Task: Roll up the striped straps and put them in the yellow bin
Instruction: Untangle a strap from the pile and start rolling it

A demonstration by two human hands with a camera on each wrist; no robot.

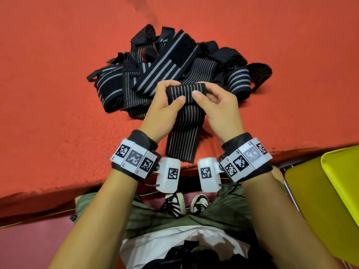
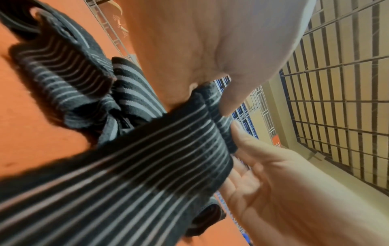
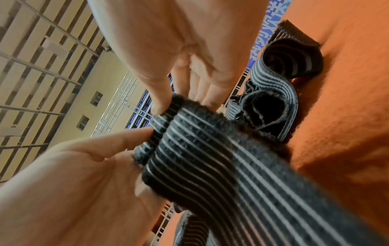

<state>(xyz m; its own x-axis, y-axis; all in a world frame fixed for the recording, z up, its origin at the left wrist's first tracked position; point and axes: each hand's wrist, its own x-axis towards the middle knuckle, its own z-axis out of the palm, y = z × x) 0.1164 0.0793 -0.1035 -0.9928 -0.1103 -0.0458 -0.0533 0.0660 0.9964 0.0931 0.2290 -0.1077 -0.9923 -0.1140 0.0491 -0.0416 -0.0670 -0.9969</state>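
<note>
A black strap with thin white stripes (image 1: 184, 133) hangs over the table's front edge, its upper end rolled into a short tube (image 1: 187, 91). My left hand (image 1: 173, 93) pinches the roll's left part between thumb and fingers, and my right hand (image 1: 201, 89) pinches its right part. In the left wrist view the strap (image 2: 168, 149) runs from the left hand (image 2: 210, 93) past the right hand's thumb (image 2: 238, 131). In the right wrist view the right hand (image 3: 166, 103) and the left hand (image 3: 84, 166) hold the roll (image 3: 160, 129). The yellow bin (image 1: 314, 200) stands low at my right.
A heap of several loose striped straps (image 1: 165, 65) lies on the red table cover (image 1: 58, 94) just beyond my hands. The table's front edge (image 1: 68, 191) runs across in front of my body. The bin sits below table level, right of my right forearm.
</note>
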